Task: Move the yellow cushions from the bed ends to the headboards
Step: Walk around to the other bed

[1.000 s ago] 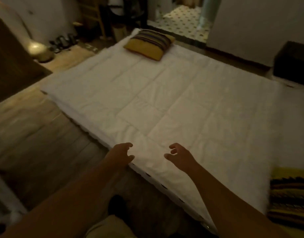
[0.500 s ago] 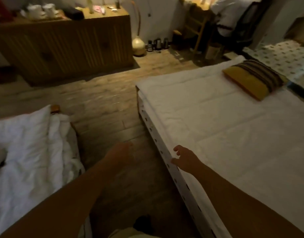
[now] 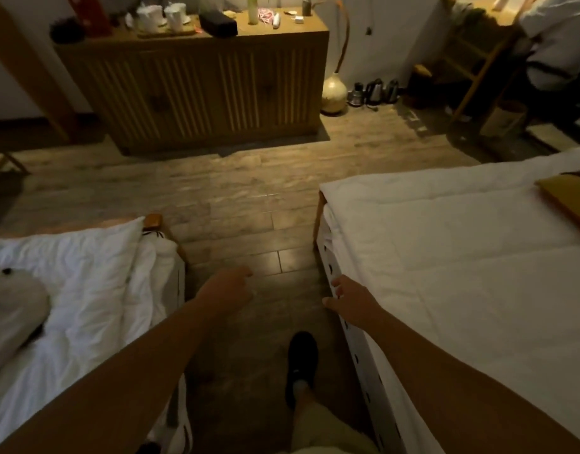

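Observation:
A yellow cushion (image 3: 568, 199) with dark stripes lies at the far end of the right bed (image 3: 462, 257), cut off by the frame's right edge. My left hand (image 3: 224, 291) hangs over the wooden floor between the two beds, fingers loosely curled, holding nothing. My right hand (image 3: 349, 301) is open, its fingers apart, at the near side edge of the right bed. The left bed (image 3: 72, 290) carries rumpled white bedding and a grey pillow (image 3: 12, 314). No yellow cushion shows on the left bed.
A slatted wooden cabinet (image 3: 190, 90) stands ahead with cups and small items on top. A round vase (image 3: 334, 93) and kettles (image 3: 374, 91) sit on the floor beside it. A wooden chair (image 3: 472, 60) is at the far right. My black shoe (image 3: 301, 358) is in the aisle.
My view has swung left, from the right bed to the aisle and cabinet. The far cushion slid to the right edge. The near cushion left the frame. Both hands stay empty.

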`<state>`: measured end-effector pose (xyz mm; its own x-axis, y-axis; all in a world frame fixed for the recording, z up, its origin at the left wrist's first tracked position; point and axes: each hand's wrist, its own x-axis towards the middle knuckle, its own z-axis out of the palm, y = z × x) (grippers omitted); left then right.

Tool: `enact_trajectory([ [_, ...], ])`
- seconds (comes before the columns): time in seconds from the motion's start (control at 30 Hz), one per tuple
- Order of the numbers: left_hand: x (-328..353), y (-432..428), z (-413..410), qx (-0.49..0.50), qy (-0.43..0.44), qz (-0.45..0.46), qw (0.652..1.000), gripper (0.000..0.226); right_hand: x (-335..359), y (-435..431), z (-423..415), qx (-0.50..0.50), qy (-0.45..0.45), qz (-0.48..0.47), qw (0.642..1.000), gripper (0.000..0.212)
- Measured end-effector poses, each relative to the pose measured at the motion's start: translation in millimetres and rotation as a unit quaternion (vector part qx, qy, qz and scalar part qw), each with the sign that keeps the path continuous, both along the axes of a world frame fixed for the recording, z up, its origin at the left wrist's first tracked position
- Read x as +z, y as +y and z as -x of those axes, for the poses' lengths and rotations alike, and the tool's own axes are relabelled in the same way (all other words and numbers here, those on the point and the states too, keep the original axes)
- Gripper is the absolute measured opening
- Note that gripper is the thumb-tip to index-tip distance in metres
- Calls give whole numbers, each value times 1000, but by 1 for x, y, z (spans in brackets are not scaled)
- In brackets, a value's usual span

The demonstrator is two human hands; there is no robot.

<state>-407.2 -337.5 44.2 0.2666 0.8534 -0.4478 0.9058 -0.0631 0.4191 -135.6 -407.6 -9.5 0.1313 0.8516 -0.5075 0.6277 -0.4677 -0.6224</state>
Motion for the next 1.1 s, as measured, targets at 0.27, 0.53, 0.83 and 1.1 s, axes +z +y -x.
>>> enact_trajectory([
  [0.27, -3, 177, -59, -14, 34, 44, 998, 54, 1, 198, -52, -1, 6, -2, 1000, 53],
  [0.53, 1, 340, -106, -61, 54, -19, 997, 55, 9, 343, -93, -22, -16, -37, 999, 46],
  [0.83, -29, 571, -145, -153, 64, -43, 985, 58, -6, 533, -137, -84, -46, -19, 995, 52],
  [1.1, -26, 743, -214, -250, 62, -42, 965, 54, -7, 649, -171, -203, -36, 7, 979, 55],
])
